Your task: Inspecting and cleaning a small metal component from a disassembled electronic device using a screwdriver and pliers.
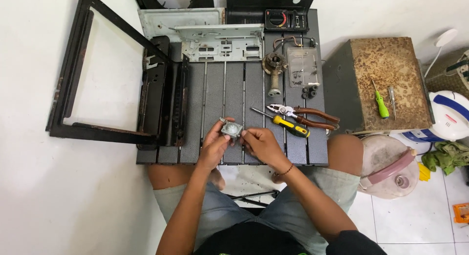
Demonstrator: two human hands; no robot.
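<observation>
Dark slatted tabletop (pixel 215 88) | both hands (pixel 239 140) closed on small grey metal part (pixel 231 129) | pliers (pixel 303 115), screwdriver (pixel 286 124) lay just right of it | stove parts lay dismantled, reassembly undone

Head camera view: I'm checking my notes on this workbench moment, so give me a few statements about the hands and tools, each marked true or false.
1. Both hands hold a small grey metal part over the dark slatted table. True: the left hand and right hand both grip it.
2. The yellow-handled screwdriver is in the right hand. False: it lies on the table beside the pliers.
3. A green screwdriver lies on the rusty box. True.
4. The black frame lies on top of the rusty box. False: it lies on the floor at the table's left.
</observation>
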